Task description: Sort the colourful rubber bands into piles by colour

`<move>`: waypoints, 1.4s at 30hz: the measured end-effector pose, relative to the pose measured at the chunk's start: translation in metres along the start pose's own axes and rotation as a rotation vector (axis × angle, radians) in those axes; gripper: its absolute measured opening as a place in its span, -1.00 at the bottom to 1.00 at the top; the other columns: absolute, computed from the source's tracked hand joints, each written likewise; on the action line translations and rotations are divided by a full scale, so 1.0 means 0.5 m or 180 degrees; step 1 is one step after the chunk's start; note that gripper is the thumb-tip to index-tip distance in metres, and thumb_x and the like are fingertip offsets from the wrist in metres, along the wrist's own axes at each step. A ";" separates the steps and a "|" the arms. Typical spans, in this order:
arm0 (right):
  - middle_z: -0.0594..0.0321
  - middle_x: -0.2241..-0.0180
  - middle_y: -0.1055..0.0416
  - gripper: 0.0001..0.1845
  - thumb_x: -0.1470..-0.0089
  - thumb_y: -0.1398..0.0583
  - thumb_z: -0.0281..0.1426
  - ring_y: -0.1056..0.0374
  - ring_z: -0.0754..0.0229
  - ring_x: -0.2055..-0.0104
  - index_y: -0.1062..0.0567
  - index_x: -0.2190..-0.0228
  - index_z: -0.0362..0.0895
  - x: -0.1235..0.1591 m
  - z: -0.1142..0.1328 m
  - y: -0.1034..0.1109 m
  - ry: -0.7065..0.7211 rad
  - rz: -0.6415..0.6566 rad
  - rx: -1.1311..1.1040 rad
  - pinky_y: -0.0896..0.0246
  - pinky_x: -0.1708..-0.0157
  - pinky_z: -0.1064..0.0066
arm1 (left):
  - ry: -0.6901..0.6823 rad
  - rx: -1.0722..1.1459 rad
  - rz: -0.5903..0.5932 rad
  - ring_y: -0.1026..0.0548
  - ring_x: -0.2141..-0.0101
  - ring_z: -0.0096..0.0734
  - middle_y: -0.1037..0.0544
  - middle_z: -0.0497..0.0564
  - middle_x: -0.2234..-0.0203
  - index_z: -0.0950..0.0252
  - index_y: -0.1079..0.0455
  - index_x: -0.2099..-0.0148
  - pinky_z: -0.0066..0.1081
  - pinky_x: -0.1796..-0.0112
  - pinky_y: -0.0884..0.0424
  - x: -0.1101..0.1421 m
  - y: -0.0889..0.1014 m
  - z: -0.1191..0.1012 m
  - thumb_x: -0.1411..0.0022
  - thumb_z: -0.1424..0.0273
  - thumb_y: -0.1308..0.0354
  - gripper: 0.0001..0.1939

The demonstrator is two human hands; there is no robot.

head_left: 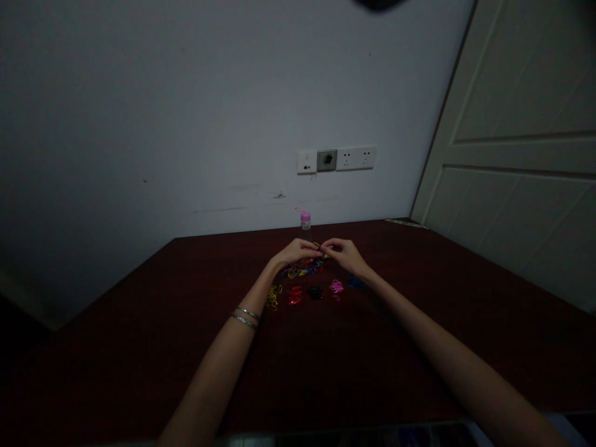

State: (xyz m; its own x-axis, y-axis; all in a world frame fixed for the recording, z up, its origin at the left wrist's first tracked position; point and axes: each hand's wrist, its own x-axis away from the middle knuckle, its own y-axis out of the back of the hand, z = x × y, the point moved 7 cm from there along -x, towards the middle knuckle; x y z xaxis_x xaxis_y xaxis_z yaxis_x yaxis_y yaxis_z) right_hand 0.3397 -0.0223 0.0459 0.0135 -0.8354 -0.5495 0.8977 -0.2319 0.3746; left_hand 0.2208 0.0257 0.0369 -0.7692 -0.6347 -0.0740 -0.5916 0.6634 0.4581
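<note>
Over a mixed pile of coloured rubber bands (305, 268), my two hands meet at the fingertips. My left hand (297, 251) is closed in a pinch, palm down, with two bracelets on its wrist. Facing it, my right hand (344, 253) pinches with thumb and forefinger. A small yellow and dark rubber band (317, 244) shows at the fingertips; its full shape is hidden. Nearer to me lie sorted groups: yellow bands (272, 299), red bands (295, 295), black bands (315, 292), pink bands (336, 287) and blue bands (356, 282), partly behind my right wrist.
A small bottle with a pink cap (305, 218) stands behind my hands, near the wall. The dark red table (186, 347) reaches to that wall, where sockets (355, 158) are mounted. A pale panelled door (521, 205) is on the right. The light is dim.
</note>
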 end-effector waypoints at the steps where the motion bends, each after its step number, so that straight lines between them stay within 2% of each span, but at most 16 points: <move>1: 0.18 0.49 -0.45 -0.73 0.08 -0.14 -0.28 -0.33 0.23 0.42 -0.49 0.44 -0.23 0.000 0.000 0.000 0.0005 0.0003 -0.0005 -0.22 0.39 0.42 | 0.0017 0.0010 -0.0009 -0.13 0.68 -0.67 -0.34 -0.10 0.68 0.42 -0.46 0.25 -0.53 0.62 0.02 -0.002 0.001 0.004 0.02 0.24 -0.19 -0.65; 7: 0.18 0.48 -0.46 -0.74 0.07 -0.14 -0.29 -0.33 0.23 0.43 -0.49 0.44 -0.23 0.002 0.001 0.001 0.0005 0.0025 0.0043 -0.22 0.38 0.41 | 0.0165 0.0027 -0.0156 -0.12 0.69 -0.67 -0.34 -0.11 0.68 0.39 -0.47 0.26 -0.53 0.63 0.04 -0.012 0.015 0.028 0.03 0.22 -0.20 -0.65; 17: 0.16 0.45 -0.47 -0.75 0.06 -0.14 -0.28 -0.35 0.21 0.40 -0.50 0.43 -0.22 0.002 -0.004 0.005 0.0023 0.0051 0.0143 -0.23 0.37 0.41 | 0.0098 0.0299 -0.0594 -0.18 0.68 -0.67 -0.37 -0.08 0.67 0.41 -0.47 0.29 -0.54 0.63 0.02 -0.006 0.051 0.025 0.08 0.24 -0.25 -0.65; 26: 0.16 0.45 -0.46 -0.73 0.08 -0.16 -0.26 -0.35 0.21 0.41 -0.50 0.45 -0.23 0.000 -0.018 0.009 -0.0062 0.0019 0.0091 -0.22 0.39 0.43 | 0.0195 0.0271 -0.0903 -0.21 0.67 -0.65 -0.37 -0.08 0.67 0.43 -0.45 0.26 -0.56 0.63 -0.03 -0.008 0.075 0.046 0.10 0.27 -0.27 -0.64; 31: 0.16 0.45 -0.45 -0.71 0.08 -0.15 -0.25 -0.34 0.21 0.40 -0.50 0.44 -0.24 0.002 -0.025 0.009 -0.0117 0.0027 0.0075 -0.22 0.38 0.42 | 0.0315 0.0164 -0.1028 -0.21 0.67 -0.65 -0.37 -0.09 0.66 0.43 -0.41 0.20 -0.57 0.63 -0.06 -0.016 0.083 0.083 0.05 0.28 -0.24 -0.62; 35: 0.16 0.46 -0.45 -0.71 0.08 -0.15 -0.24 -0.33 0.23 0.42 -0.50 0.45 -0.24 0.004 -0.028 0.004 -0.0161 0.0075 0.0070 -0.21 0.40 0.42 | 0.0584 0.0174 -0.1127 -0.16 0.72 -0.66 -0.36 -0.09 0.66 0.40 -0.38 0.15 -0.57 0.68 0.00 -0.007 0.104 0.117 -0.04 0.28 -0.15 -0.64; 38: 0.17 0.47 -0.45 -0.71 0.08 -0.14 -0.26 -0.31 0.25 0.44 -0.50 0.45 -0.24 0.006 -0.018 -0.008 -0.0129 0.0186 0.0125 -0.19 0.42 0.44 | 0.0621 0.0270 -0.1320 -0.14 0.73 -0.68 -0.34 -0.10 0.65 0.38 -0.40 0.20 -0.58 0.70 0.04 0.014 0.133 0.135 -0.05 0.26 -0.11 -0.68; 42: 0.23 0.52 -0.42 -0.74 0.06 -0.13 -0.29 -0.26 0.30 0.50 -0.50 0.44 -0.23 0.016 0.007 -0.050 -0.0073 0.0522 0.0291 -0.12 0.48 0.50 | 0.0786 0.0375 -0.1834 -0.14 0.72 -0.69 -0.32 -0.12 0.63 0.36 -0.40 0.26 -0.59 0.71 0.07 0.055 0.186 0.183 -0.03 0.26 -0.10 -0.72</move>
State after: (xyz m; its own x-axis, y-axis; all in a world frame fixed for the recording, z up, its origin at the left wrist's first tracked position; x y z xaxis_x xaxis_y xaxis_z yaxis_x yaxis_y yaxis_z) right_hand 0.3158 -0.0246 0.0346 0.1454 -0.8767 -0.4586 0.8405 -0.1351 0.5247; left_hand 0.1226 0.1061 -0.0037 -0.2497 -0.9660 -0.0667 -0.9271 0.2186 0.3043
